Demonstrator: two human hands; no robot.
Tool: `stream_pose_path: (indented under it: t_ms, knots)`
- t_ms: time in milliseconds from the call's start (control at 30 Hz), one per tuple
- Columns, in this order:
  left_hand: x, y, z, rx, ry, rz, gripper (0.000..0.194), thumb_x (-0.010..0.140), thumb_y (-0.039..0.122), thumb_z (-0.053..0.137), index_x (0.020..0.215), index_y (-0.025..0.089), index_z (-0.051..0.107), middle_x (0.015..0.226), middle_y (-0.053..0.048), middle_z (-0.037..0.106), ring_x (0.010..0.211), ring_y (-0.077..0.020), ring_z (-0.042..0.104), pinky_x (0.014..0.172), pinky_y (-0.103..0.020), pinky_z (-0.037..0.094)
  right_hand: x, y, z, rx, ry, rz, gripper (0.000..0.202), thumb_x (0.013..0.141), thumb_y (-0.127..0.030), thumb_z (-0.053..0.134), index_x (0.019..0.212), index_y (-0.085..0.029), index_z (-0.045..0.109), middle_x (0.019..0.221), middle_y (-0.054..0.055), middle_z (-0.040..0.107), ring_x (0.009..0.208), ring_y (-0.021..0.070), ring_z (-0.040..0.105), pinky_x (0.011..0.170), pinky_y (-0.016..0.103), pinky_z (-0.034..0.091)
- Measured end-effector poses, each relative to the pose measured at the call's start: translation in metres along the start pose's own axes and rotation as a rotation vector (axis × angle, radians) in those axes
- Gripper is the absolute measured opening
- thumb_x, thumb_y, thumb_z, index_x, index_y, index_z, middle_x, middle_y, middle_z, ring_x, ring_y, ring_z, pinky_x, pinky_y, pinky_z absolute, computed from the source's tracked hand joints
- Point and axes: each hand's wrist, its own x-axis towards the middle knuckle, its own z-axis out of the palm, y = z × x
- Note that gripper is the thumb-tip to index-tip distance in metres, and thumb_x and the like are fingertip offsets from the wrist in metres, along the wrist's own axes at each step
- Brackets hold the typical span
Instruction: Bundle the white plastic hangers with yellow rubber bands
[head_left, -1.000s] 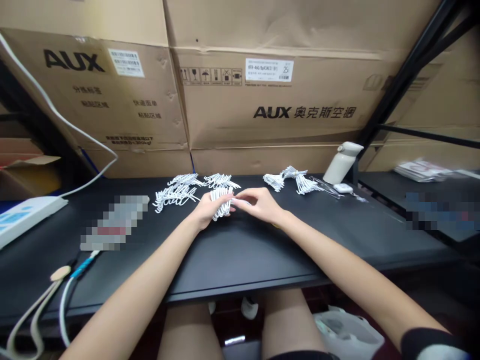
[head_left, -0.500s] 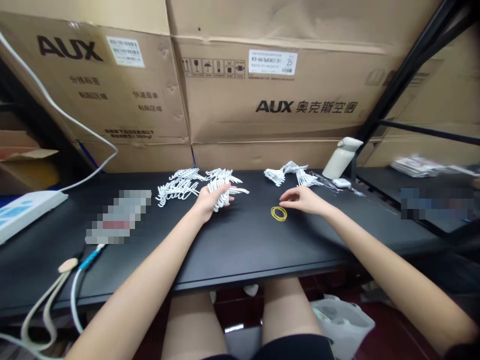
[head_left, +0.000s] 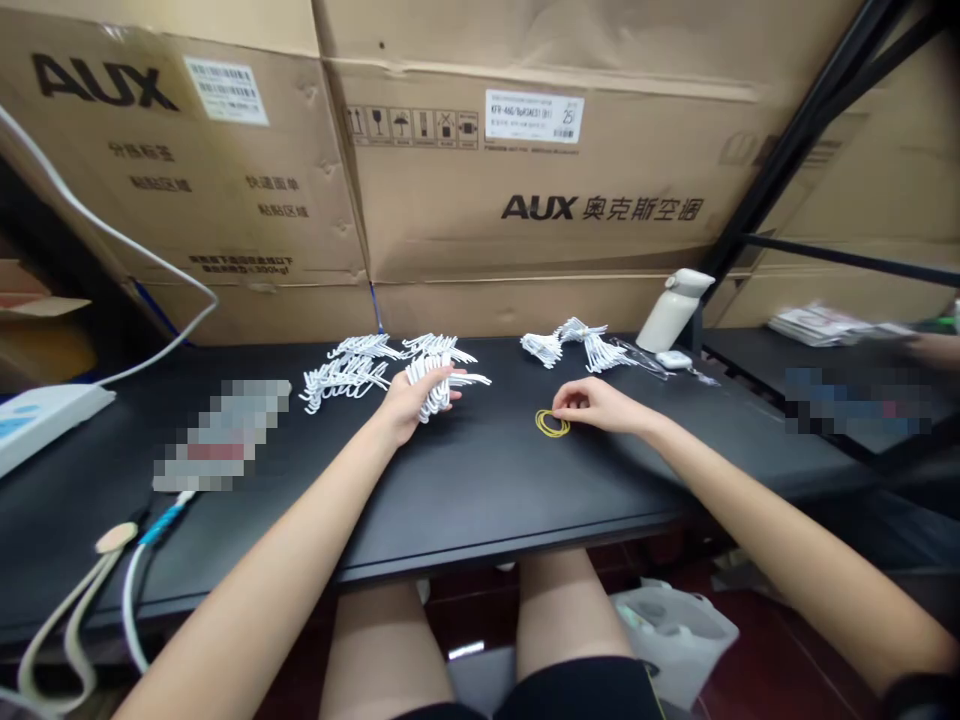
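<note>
My left hand (head_left: 411,402) is wrapped round a bundle of white hooked pieces (head_left: 435,388), held just above the black tabletop. My right hand (head_left: 592,404) has its thumb and fingertips pinched together at the right edge of several yellow rubber bands (head_left: 553,424) lying on the table. Behind my left hand lie more white hooked pieces (head_left: 345,382) in loose heaps. Further right, past my right hand, are other white bundles (head_left: 541,348), gathered tight at the middle.
Large cardboard boxes (head_left: 420,230) stand along the back. A white bottle (head_left: 673,310) and a small white case (head_left: 673,360) are at the back right. At left are a blurred-out device (head_left: 225,435), cables and a power strip (head_left: 45,425). Another person's hand (head_left: 934,350) shows far right.
My right fingertips have closed onto the edge of the yellow bands. The view has shifted slightly, and another person's hand now shows at the far right.
</note>
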Motion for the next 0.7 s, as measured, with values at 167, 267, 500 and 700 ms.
stream_pose_path:
  t_ms: [167, 267, 500, 700]
  knots:
    - [0.001, 0.002, -0.002, -0.027, 0.014, -0.013, 0.036, 0.07, 0.029, 0.073, 0.101, 0.011, 0.068, 0.11, -0.014, 0.07, 0.061, -0.0134, 0.068, 0.046, -0.019, 0.053, 0.001, -0.002, 0.001, 0.018, -0.001, -0.03, 0.029, 0.074, -0.043, 0.064, 0.075, -0.014, 0.062, 0.073, 0.005, 0.064, 0.067, 0.015, 0.059, 0.064, 0.028, 0.045]
    - [0.002, 0.003, -0.004, -0.031, 0.018, -0.008, 0.034, 0.071, 0.029, 0.073, 0.1, 0.011, 0.068, 0.112, -0.014, 0.069, 0.062, -0.0127, 0.068, 0.046, -0.018, 0.053, 0.002, 0.002, -0.001, 0.087, 0.017, -0.028, 0.031, 0.075, -0.045, 0.064, 0.076, -0.014, 0.059, 0.075, 0.005, 0.064, 0.07, 0.0152, 0.059, 0.068, 0.029, 0.047]
    - [0.002, 0.002, -0.004, -0.031, 0.03, -0.022, 0.036, 0.07, 0.03, 0.074, 0.1, 0.011, 0.069, 0.111, -0.014, 0.07, 0.063, -0.0139, 0.068, 0.046, -0.018, 0.053, 0.001, 0.002, -0.003, 0.141, 0.012, 0.018, 0.035, 0.068, -0.046, 0.07, 0.08, -0.014, 0.061, 0.076, 0.006, 0.066, 0.07, 0.016, 0.061, 0.069, 0.03, 0.049]
    - [0.003, 0.002, -0.005, -0.031, 0.026, -0.023, 0.035, 0.069, 0.03, 0.075, 0.099, 0.013, 0.07, 0.108, -0.012, 0.071, 0.064, -0.0142, 0.069, 0.046, -0.018, 0.052, 0.003, -0.008, -0.003, 0.032, -0.077, 0.023, 0.033, 0.07, -0.046, 0.067, 0.075, -0.014, 0.064, 0.071, 0.005, 0.066, 0.065, 0.0153, 0.06, 0.064, 0.028, 0.046]
